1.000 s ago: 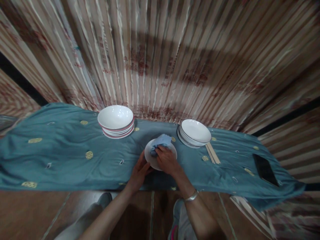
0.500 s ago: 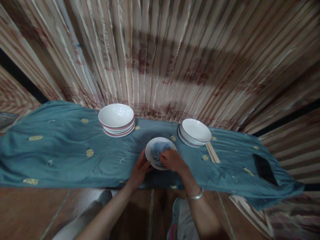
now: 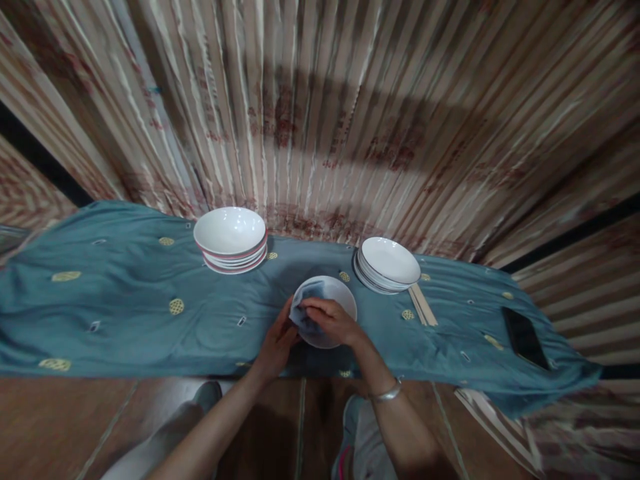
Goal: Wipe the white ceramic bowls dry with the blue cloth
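A white bowl (image 3: 345,300) is held over the front of the cloth-covered table, its inside facing me. My left hand (image 3: 279,340) grips the bowl's left rim, with some fingers hidden behind it. Inside the bowl, my right hand (image 3: 333,320) is closed on a grey-blue cloth (image 3: 313,293) and presses it against the left part of the inner wall. The cloth is bunched, and part of it reaches the left rim. A silver bracelet circles my right wrist.
At the back left stands a stack of white bowls with red rims (image 3: 230,233). Dark-rimmed white bowls (image 3: 390,260) are stacked right of centre, beside wooden chopsticks (image 3: 423,305). A black phone (image 3: 525,337) lies on the right of the teal tablecloth (image 3: 125,320). A pleated curtain (image 3: 320,120) hangs behind.
My right hand has shifted left inside the bowl, bringing the cloth from the middle to the left wall and rim. The bowl has tilted or turned slightly, while my left hand keeps its grip.
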### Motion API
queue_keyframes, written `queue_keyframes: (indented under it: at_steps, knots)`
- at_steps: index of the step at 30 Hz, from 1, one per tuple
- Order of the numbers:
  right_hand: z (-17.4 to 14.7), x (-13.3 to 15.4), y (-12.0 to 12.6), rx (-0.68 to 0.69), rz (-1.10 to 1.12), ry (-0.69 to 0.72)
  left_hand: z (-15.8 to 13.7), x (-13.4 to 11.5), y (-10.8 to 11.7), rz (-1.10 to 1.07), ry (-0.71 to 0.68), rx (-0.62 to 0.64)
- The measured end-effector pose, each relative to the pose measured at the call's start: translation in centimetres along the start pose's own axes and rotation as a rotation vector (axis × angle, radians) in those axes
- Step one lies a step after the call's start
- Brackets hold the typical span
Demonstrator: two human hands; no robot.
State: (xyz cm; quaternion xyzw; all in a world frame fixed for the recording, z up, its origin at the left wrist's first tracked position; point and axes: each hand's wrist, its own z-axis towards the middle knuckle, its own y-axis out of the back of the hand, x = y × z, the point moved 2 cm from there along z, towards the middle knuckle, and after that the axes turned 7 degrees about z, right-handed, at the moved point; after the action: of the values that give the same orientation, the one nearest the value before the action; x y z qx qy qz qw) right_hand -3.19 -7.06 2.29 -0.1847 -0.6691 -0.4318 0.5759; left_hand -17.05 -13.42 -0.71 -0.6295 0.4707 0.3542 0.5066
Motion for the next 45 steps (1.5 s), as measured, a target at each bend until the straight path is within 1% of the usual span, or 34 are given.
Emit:
queue_keyframes:
  at_steps: [3,7,11,14,17,21,26,29,32,34,38,41,45]
  knots:
    - [0.1,-0.2,0.1,-0.129,0.009,0.011,-0.1,-0.1,-0.2,0.021,-0.033,0.007]
    - [0.2,-0.4,1.0,-0.299,-0.037,0.047,-0.2,-0.2,-0.1,0.069,-0.083,0.018]
    - [0.1,-0.4,2.0,-0.401,-0.214,0.076,-0.1,-0.2,-0.1,0.084,-0.140,0.071]
    - [-0.4,0.1,2.4,-0.448,-0.392,0.089,-0.1,-0.2,-0.1,0.094,-0.133,0.092]
    - [-0.9,0.9,2.7,-0.450,-0.551,0.030,-0.1,-0.2,0.0,0.098,-0.099,0.085]
    - [-1.5,1.7,3.1,-0.413,-0.779,-0.112,-0.3,-0.1,0.1,0.074,-0.038,0.073]
    - [-2.1,2.1,3.1,-0.268,-1.008,-0.312,-0.4,-0.4,0.1,0.059,0.000,0.064]
    - [-2.3,2.3,2.8,-0.147,-1.064,-0.376,-0.4,-0.5,0.1,0.062,0.014,0.058]
    - [-2.5,2.5,2.5,-0.042,-1.024,-0.389,-0.2,-0.5,0.2,0.045,0.028,0.060]
    - [-2.5,2.7,2.2,0.013,-0.939,-0.361,-0.2,-0.4,0.2,0.037,0.032,0.066]
    - [-2.3,2.6,1.8,0.113,-0.645,-0.266,-0.1,-0.1,0.4,0.041,0.042,0.054]
    - [-2.1,2.0,1.6,0.135,-0.430,-0.221,-0.1,-0.2,0.4,0.050,0.048,0.041]
    - [-1.8,0.9,1.3,0.161,-0.202,-0.152,-0.2,-0.5,0.3,0.039,0.056,0.037]
